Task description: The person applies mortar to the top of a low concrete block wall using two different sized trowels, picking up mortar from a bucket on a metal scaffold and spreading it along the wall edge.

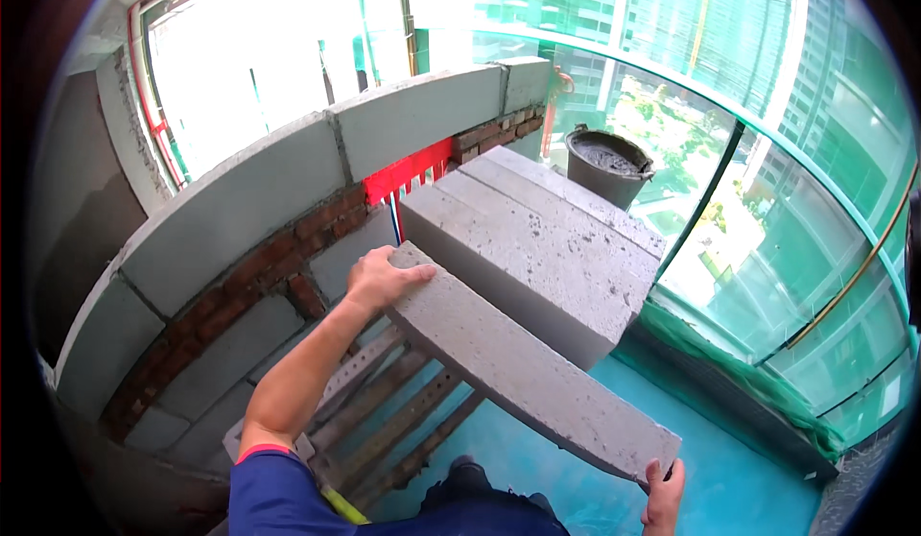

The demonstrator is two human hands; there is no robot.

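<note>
Pinched at its ends by the fingers [416, 274] of the left hand [377, 282] and right hand [663, 500], the grey block [532, 368] may be dropped if one grip slips.

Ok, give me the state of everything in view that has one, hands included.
Long grey block: held up above the floor, gripped at both ends
Left hand: closed on the block's far end, thumb on top
Right hand: closed on its near end
Block stack: blocks side by side, top speckled dark
Bucket: uncovered, grey mix inside
Green netting: bunched
</note>
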